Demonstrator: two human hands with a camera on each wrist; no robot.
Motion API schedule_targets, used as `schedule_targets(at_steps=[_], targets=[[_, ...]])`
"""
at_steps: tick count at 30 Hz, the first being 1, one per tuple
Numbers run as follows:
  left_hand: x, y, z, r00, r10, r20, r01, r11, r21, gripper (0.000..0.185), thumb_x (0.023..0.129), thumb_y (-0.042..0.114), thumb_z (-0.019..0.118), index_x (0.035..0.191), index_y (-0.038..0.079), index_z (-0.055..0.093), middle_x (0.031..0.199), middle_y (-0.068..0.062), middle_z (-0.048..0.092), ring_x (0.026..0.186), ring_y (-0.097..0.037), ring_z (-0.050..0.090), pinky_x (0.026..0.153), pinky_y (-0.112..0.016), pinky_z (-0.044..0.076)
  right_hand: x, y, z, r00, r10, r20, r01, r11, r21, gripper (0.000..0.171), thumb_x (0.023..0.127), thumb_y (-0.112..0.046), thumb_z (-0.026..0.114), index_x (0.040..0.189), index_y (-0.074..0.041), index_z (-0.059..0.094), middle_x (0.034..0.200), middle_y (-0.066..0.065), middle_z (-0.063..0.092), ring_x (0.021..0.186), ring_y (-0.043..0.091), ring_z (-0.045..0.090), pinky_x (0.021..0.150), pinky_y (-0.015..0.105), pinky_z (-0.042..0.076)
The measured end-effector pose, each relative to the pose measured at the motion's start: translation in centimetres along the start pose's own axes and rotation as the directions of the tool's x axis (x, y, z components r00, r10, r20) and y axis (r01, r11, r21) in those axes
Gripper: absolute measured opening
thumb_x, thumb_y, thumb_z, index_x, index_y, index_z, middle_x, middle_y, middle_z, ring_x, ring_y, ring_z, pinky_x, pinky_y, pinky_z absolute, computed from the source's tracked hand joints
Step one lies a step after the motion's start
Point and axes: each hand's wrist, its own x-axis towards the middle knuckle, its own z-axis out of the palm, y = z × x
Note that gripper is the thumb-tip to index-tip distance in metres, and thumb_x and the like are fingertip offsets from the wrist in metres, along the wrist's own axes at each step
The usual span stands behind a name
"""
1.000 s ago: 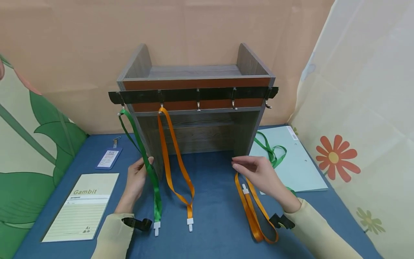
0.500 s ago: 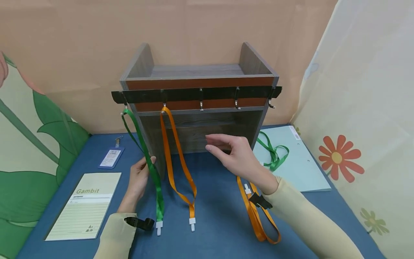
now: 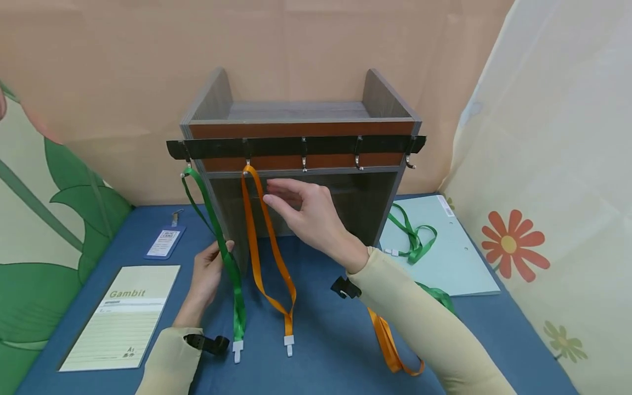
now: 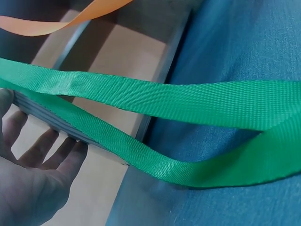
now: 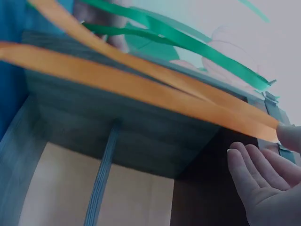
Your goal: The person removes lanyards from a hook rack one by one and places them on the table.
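A grey wooden shelf unit carries a black hook rail across its front. From the leftmost hook hangs a green lanyard, and an orange lanyard hangs from the one beside it. My left hand grips the edge of the unit's left side panel, behind the green strap; in the left wrist view its fingers lie along that panel. Beside the upper part of the orange loop is my right hand, thumb and fingers spread apart. In the right wrist view the thumb overlaps the orange strap's upper end.
Three bare hooks are on the rail's right part. At right, another green lanyard lies on a pale blue folder; an orange lanyard lies partly under the right forearm. A notebook and blue badge lie left.
My right hand has moved left and up, from above the orange lanyard on the table to the hanging orange loop. My left hand stays at the side panel.
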Motion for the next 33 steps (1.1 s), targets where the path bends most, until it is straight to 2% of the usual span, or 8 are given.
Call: schedule_targets(at_steps=[4,6,11,16,22,25,28,33], targets=[[-0.1,0.1,-0.1,1.0,-0.001,-0.009,0.001,1.0,0.025,0.032,0.097,0.022,0.059,0.101,-0.01,0.063,0.081,0.003,0.06,0.086,-0.015,0.049,0.067,-0.024,0.04,1.2,-0.5,0.7,0.999,0.044,-0.02,-0.042,0.995,0.095,0.028,0.094,-0.015,0.064,0.118,-0.001,0.065,0.108,0.005,0.068,0.09,0.005,0.064,0.078,0.023,0.049],[0.0,0.0,0.0,1.0,-0.002,-0.007,0.002,1.0,0.022,0.032,0.097,0.021,0.059,0.1,-0.01,0.063,0.079,0.003,0.059,0.084,-0.015,0.048,0.066,-0.024,0.04,1.5,-0.7,0.9,0.998,0.062,-0.025,-0.058,0.991,0.122,0.027,0.094,-0.015,0.063,0.117,-0.002,0.066,0.106,0.004,0.068,0.089,0.008,0.065,0.076,0.024,0.05],[0.0,0.1,0.0,1.0,-0.004,-0.01,0.004,1.0,0.013,0.032,0.098,0.019,0.058,0.1,-0.012,0.061,0.076,0.004,0.057,0.084,-0.015,0.047,0.066,-0.025,0.039,2.1,-1.2,1.3,0.996,0.093,-0.014,-0.09,0.984,0.152,0.025,0.095,-0.017,0.062,0.115,-0.002,0.067,0.1,0.004,0.069,0.085,0.013,0.066,0.073,0.024,0.051],[-0.1,0.0,-0.1,1.0,0.006,0.008,-0.006,1.0,0.023,0.033,0.098,0.021,0.057,0.102,-0.012,0.061,0.081,0.003,0.059,0.087,-0.016,0.047,0.069,-0.025,0.039,2.3,-1.3,1.6,0.994,0.11,-0.02,-0.105,0.979,0.173,0.023,0.095,-0.016,0.061,0.111,-0.001,0.067,0.096,0.004,0.07,0.083,0.009,0.066,0.073,0.025,0.051],[-0.1,-0.1,-0.1,1.0,0.008,0.004,-0.008,0.999,0.037,0.035,0.098,0.024,0.057,0.103,-0.011,0.063,0.097,-0.011,0.062,0.094,-0.017,0.049,0.073,-0.025,0.04,1.9,-2.4,1.5,0.995,0.087,-0.055,-0.074,0.975,0.21,0.02,0.094,-0.012,0.062,0.108,0.002,0.067,0.093,0.007,0.07,0.083,0.015,0.067,0.075,0.025,0.051],[0.0,-0.1,-0.1,1.0,0.006,0.001,-0.006,0.999,0.032,0.034,0.097,0.023,0.058,0.102,-0.01,0.063,0.095,-0.009,0.062,0.093,-0.017,0.049,0.073,-0.025,0.04,1.5,-4.2,0.8,0.995,0.06,-0.076,-0.042,0.975,0.216,0.018,0.093,-0.004,0.062,0.106,0.007,0.066,0.093,0.013,0.07,0.083,0.02,0.067,0.074,0.026,0.051],[0.0,-0.2,-0.1,1.0,0.007,0.001,-0.007,0.999,0.033,0.034,0.097,0.024,0.058,0.101,-0.009,0.063,0.09,-0.001,0.061,0.091,-0.017,0.048,0.071,-0.025,0.04,1.1,-5.9,-0.1,0.996,0.036,-0.087,-0.017,0.976,0.216,0.017,0.091,0.001,0.062,0.104,0.011,0.065,0.093,0.017,0.069,0.083,0.024,0.068,0.074,0.027,0.051],[0.0,-0.2,-0.2,1.0,0.005,0.002,-0.005,0.999,0.039,0.032,0.097,0.025,0.059,0.101,-0.006,0.065,0.093,0.005,0.062,0.093,-0.017,0.049,0.072,-0.025,0.04,0.9,-5.4,-0.7,0.996,-0.006,-0.091,0.026,0.976,0.218,0.017,0.091,0.0,0.063,0.105,0.009,0.066,0.095,0.015,0.069,0.083,0.022,0.068,0.075,0.029,0.052]])
